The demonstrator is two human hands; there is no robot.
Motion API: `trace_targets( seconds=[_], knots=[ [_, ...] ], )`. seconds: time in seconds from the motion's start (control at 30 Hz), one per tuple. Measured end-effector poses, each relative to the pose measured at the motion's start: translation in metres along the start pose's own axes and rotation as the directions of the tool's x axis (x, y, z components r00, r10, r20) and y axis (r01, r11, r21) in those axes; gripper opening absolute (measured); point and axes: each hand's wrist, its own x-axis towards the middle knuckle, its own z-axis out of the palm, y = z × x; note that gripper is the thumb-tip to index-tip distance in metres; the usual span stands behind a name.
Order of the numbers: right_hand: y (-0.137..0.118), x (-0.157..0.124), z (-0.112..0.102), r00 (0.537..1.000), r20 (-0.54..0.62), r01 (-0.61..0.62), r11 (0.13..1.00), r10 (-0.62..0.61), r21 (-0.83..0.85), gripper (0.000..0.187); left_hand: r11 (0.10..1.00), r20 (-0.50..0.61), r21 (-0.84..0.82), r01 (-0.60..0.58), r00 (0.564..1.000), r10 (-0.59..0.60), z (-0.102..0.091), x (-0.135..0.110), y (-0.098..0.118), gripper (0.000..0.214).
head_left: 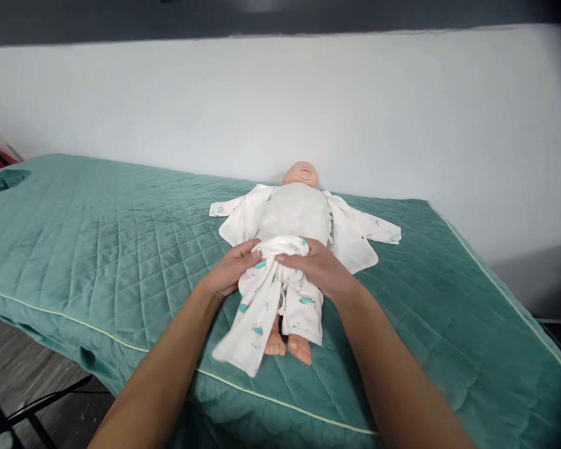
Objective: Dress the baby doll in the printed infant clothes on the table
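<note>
A baby doll [302, 174] lies on its back, feet toward me. An open white jacket [354, 227] is spread beneath it, both sleeves stretched sideways, and its torso [293, 207] looks white. White baby pants [257, 337] with green prints are bunched over the doll's hips and legs. My left hand [232, 267] grips the waistband's left side, thumb on top. On the right side of the waistband, my right hand [325, 267] holds the cloth the same way. One pant leg hangs loose to the left; the other covers a leg. Both feet [300, 349] show below the pants.
A green quilted cover [135, 249] with pale piping lies over the table, which has a hole [4, 180] at its far left. The white wall [168, 106] stands right behind the doll. Dark metal legs [32, 411] are at lower left.
</note>
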Motion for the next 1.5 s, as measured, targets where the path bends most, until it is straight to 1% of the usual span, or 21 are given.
trace_targets(
  seconds=[0.07, 0.1, 0.17, 0.23, 0.33, 0.43, 0.5, 0.53, 0.6, 0.67, 0.77, 0.83, 0.9, 1.0, 1.07, 1.13, 1.23, 1.3, 1.37, 1.43, 1.5],
  knots=[
    [0.002, 0.002, 0.0, 0.995, -0.101, 0.014, 0.988, 0.001, 0.152, 0.025, 0.998, 0.11, 0.048, 0.043, 0.993, -0.048, 0.0, -0.004, 0.003, 0.055],
    [0.003, 0.003, 0.0, 0.992, -0.127, 0.027, 0.98, -0.002, 0.196, 0.025, 0.995, 0.148, 0.068, 0.072, 0.986, -0.082, 0.001, -0.006, 0.005, 0.059],
    [0.003, 0.004, 0.001, 0.992, -0.128, 0.04, 0.975, -0.012, 0.217, 0.026, 0.99, 0.159, 0.071, 0.118, 0.979, -0.128, 0.004, -0.01, 0.008, 0.058],
    [0.003, 0.004, 0.002, 0.993, -0.113, 0.045, 0.984, -0.026, 0.172, 0.028, 0.994, 0.113, 0.005, 0.107, 0.988, -0.107, 0.006, -0.011, 0.008, 0.049],
    [0.001, 0.001, 0.003, 0.996, -0.06, 0.064, 0.997, -0.062, 0.038, 0.03, 0.99, 0.024, -0.137, 0.016, 1.0, -0.013, 0.007, -0.008, 0.004, 0.046],
    [-0.004, -0.003, 0.001, 0.989, 0.121, 0.098, 0.985, -0.081, -0.143, 0.035, 0.976, -0.029, -0.214, -0.042, 0.999, 0.037, 0.005, -0.004, -0.001, 0.044],
    [-0.008, -0.006, -0.001, 0.969, 0.244, 0.114, 0.958, -0.049, -0.262, 0.038, 0.972, -0.055, -0.233, -0.043, 0.998, 0.031, 0.003, -0.002, -0.002, 0.041],
    [-0.009, -0.007, -0.001, 0.96, 0.279, 0.116, 0.946, -0.028, -0.302, 0.038, 0.972, -0.065, -0.234, -0.034, 0.998, 0.019, 0.003, -0.002, -0.002, 0.039],
    [-0.009, -0.008, -0.002, 0.956, 0.293, 0.109, 0.941, -0.011, -0.321, 0.038, 0.972, -0.081, -0.235, -0.01, 0.997, -0.01, 0.005, -0.005, 0.0, 0.039],
    [-0.008, -0.008, -0.002, 0.961, 0.274, 0.111, 0.956, -0.033, -0.271, 0.038, 0.97, -0.099, -0.243, 0.01, 0.994, -0.035, 0.013, -0.011, 0.004, 0.04],
    [-0.005, -0.008, -0.006, 0.969, 0.227, 0.139, 0.971, -0.093, -0.196, 0.035, 0.963, -0.127, -0.266, 0.036, 0.989, -0.072, 0.033, -0.029, 0.009, 0.042],
    [-0.004, -0.008, -0.01, 0.974, 0.2, 0.151, 0.967, -0.109, -0.205, 0.03, 0.959, -0.162, -0.28, 0.048, 0.982, -0.097, 0.049, -0.045, 0.011, 0.041],
    [-0.004, -0.008, -0.012, 0.978, 0.187, 0.146, 0.952, -0.097, -0.268, 0.025, 0.952, -0.234, -0.301, 0.055, 0.963, -0.13, 0.065, -0.063, 0.013, 0.04],
    [-0.004, -0.007, -0.012, 0.979, 0.188, 0.152, 0.897, -0.079, -0.415, 0.016, 0.944, -0.356, -0.323, 0.075, 0.914, -0.195, 0.089, -0.09, 0.014, 0.039],
    [-0.005, -0.007, -0.01, 0.975, 0.201, 0.182, 0.851, -0.092, -0.493, 0.011, 0.944, -0.407, -0.315, 0.093, 0.885, -0.224, 0.105, -0.105, 0.015, 0.036],
    [-0.004, -0.006, -0.007, 0.966, 0.23, 0.229, 0.816, -0.121, -0.531, 0.008, 0.948, -0.459, -0.308, 0.076, 0.862, -0.218, 0.119, -0.118, 0.016, 0.031],
    [-0.003, -0.007, -0.007, 0.946, 0.287, 0.29, 0.786, -0.15, -0.546, 0.01, 0.932, -0.486, -0.362, 0.036, 0.845, -0.222, 0.134, -0.131, 0.013, 0.027],
    [-0.001, -0.008, -0.009, 0.941, 0.304, 0.302, 0.773, -0.148, -0.558, 0.016, 0.907, -0.464, -0.42, 0.034, 0.851, -0.247, 0.14, -0.137, 0.006, 0.028],
    [0.0, -0.01, -0.01, 0.944, 0.308, 0.286, 0.759, -0.119, -0.585, 0.021, 0.896, -0.471, -0.443, 0.028, 0.843, -0.259, 0.141, -0.141, -0.003, 0.027],
    [0.0, -0.012, -0.011, 0.945, 0.319, 0.268, 0.726, -0.071, -0.633, 0.022, 0.91, -0.53, -0.413, 0.009, 0.811, -0.248, 0.139, -0.146, -0.015, 0.026],
    [0.001, -0.013, -0.01, 0.94, 0.339, 0.272, 0.673, -0.033, -0.688, 0.019, 0.939, -0.597, -0.345, 0.001, 0.771, -0.221, 0.132, -0.151, -0.026, 0.027]
  ],
)
